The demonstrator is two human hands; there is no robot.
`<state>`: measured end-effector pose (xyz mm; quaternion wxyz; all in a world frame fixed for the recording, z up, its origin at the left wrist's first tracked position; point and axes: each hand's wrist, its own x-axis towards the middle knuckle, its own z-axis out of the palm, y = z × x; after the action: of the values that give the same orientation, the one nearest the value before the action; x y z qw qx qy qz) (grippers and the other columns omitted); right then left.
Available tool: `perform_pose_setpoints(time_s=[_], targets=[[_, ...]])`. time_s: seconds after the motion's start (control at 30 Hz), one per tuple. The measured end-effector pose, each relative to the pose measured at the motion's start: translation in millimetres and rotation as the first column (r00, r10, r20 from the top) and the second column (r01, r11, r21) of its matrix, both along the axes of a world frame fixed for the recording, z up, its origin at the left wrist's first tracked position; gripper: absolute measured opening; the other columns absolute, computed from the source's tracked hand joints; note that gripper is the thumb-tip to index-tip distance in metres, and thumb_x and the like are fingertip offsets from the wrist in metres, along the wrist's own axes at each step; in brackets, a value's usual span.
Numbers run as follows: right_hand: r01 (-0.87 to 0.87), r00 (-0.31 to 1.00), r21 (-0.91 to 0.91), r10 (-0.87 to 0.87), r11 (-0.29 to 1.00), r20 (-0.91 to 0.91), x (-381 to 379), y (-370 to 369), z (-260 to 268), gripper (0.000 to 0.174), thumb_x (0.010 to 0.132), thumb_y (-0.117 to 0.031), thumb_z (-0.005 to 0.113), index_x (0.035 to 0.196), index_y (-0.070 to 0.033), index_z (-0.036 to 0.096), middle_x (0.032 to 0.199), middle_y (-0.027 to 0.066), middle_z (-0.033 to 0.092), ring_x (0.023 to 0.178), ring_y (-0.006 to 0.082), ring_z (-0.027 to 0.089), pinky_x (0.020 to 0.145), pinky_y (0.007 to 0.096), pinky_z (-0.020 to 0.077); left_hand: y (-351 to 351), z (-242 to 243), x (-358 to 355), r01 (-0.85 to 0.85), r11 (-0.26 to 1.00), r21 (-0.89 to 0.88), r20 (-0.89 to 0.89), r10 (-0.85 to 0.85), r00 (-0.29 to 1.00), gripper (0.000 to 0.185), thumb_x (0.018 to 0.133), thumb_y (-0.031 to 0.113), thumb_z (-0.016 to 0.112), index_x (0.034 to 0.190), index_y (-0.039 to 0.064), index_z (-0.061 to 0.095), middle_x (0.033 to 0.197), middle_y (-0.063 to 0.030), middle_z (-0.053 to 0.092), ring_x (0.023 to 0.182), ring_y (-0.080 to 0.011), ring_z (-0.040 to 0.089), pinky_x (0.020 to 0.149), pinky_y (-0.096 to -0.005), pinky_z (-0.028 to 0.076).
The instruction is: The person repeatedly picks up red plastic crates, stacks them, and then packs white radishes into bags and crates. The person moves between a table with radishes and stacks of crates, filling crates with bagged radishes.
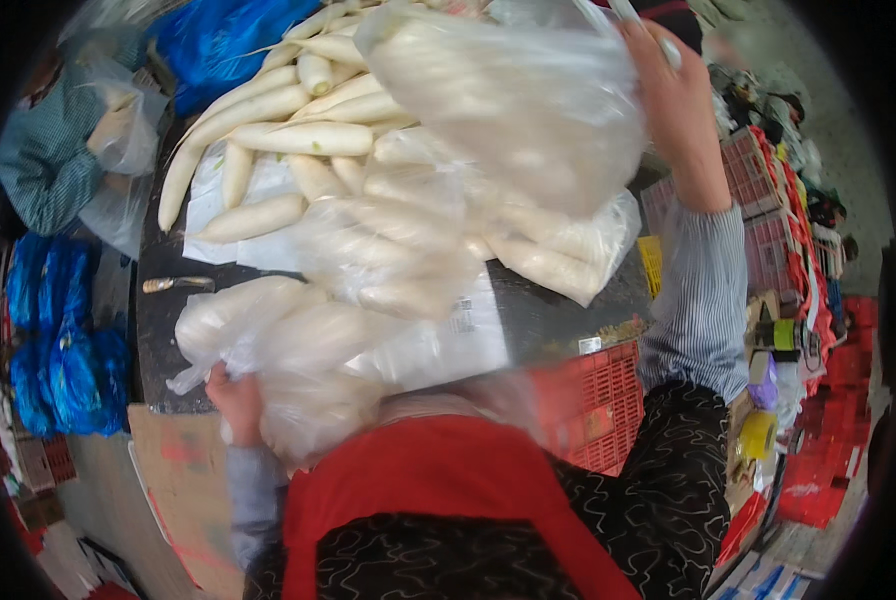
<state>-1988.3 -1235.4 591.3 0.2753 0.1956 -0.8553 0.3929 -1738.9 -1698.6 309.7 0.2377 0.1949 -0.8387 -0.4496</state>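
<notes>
My right hand (673, 105), raised at the upper right, grips the handles of a translucent plastic bag (508, 97). Pale, blurred contents, probably daikon radishes, fill that bag above the table. Near the table's front edge, my left hand (239, 405) holds the gathered plastic of another bag of daikon (320, 322), which lies close to my red apron (425, 472). Between them rests a further bagged bundle of daikon (388, 240), and one more bag (560, 255) lies to the right. Loose daikon (305, 139) are heaped at the far left side of the table.
A small knife with a wooden handle (179, 283) lies on the dark tabletop (159, 345). Blue plastic bags (65, 360) hang at the left, near a person in a checked sleeve (50, 161). A red crate (601, 405) stands below the front edge; stacked crates (759, 202) are at right.
</notes>
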Motion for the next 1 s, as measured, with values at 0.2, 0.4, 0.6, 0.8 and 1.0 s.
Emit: perform_pose_setpoints(time_s=[0.2, 0.4, 0.6, 0.8, 1.0], targets=[[0.301, 0.934, 0.046, -0.305, 0.952, 0.184, -3.7, 39.3, -153.8, 0.043, 0.086, -0.026, 0.065, 0.115, 0.006, 0.060, 0.086, 0.0098, 0.065, 0.065, 0.0156, 0.057, 0.057, 0.0310, 0.0459, -6.0, -7.4, -3.8, 0.003, 0.999, 0.038, -0.022, -0.003, 1.000, 0.016, 0.077, 0.000, 0.066, 0.093, -0.003, 0.068, 0.089, -0.0059, 0.070, 0.083, -0.0105, 0.061, 0.078, -0.0281, 0.048], [0.286, 0.516, 0.107, -0.247, 0.952, 0.820, -10.4, 113.3, -262.7, 0.060, 0.082, -0.037, 0.066, 0.119, 0.010, 0.058, 0.113, 0.0303, 0.062, 0.113, 0.0407, 0.057, 0.095, 0.0403, 0.0445, -10.1, -17.6, -4.8, 0.023, 1.000, -0.004, -0.080, -0.023, 0.997, 0.014, 0.077, 0.000, 0.065, 0.090, -0.002, 0.068, 0.084, -0.0043, 0.068, 0.080, -0.0106, 0.059, 0.074, -0.0279, 0.048], [0.371, 0.568, -0.024, -0.206, 0.928, 0.797, 58.6, 80.5, -215.0, 0.063, 0.093, -0.035, 0.059, 0.141, 0.003, 0.039, 0.118, 0.0116, 0.059, 0.100, 0.0193, 0.057, 0.085, 0.0292, 0.0468, 6.8, -6.7, 4.0, -0.117, 0.976, -0.183, 0.017, 0.122, 0.992, 0.014, 0.068, 0.010, 0.065, 0.074, -0.002, 0.059, 0.066, -0.0152, 0.059, 0.063, -0.0207, 0.053, 0.058, -0.0373, 0.043], [0.230, 0.562, -0.135, -0.018, 0.964, 0.827, 170.1, 61.5, -157.8, 0.055, 0.096, -0.025, 0.057, 0.142, -0.005, 0.036, 0.134, 0.0104, 0.046, 0.115, 0.0197, 0.051, 0.088, 0.0293, 0.0441, 36.7, 31.4, 18.4, -0.122, 0.987, -0.102, 0.039, 0.127, 0.991, 0.032, 0.064, 0.008, 0.066, 0.095, -0.001, 0.066, 0.084, -0.0202, 0.067, 0.083, -0.0343, 0.066, 0.073, -0.0430, 0.051], [-0.269, 0.942, 0.629, 0.064, 0.729, 0.329, 172.3, 75.3, -134.3, 0.060, 0.101, -0.040, 0.031, 0.150, -0.007, 0.022, 0.138, 0.0196, 0.047, 0.125, 0.0228, 0.048, 0.107, 0.0319, 0.0363, 88.1, 87.3, 114.2, -0.207, 0.978, -0.012, -0.166, 0.202, 0.965, 0.031, 0.065, 0.006, 0.070, 0.096, 0.000, 0.066, 0.087, -0.0187, 0.068, 0.083, -0.0315, 0.067, 0.075, -0.0381, 0.052]])
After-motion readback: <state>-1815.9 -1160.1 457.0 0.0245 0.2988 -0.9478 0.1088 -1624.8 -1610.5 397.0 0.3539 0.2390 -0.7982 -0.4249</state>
